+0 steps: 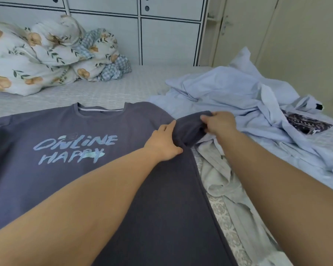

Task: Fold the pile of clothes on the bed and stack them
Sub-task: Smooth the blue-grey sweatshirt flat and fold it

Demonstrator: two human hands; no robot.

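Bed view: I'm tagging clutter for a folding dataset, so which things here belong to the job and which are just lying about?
Job:
grey T-shirt, spread flat
its sleeve, gripped by the right hand
left hand, pressing the shirt by the sleeve seam
pale blue clothes pile
dark patterned garment

Lying about:
floral duvet
wardrobe
door
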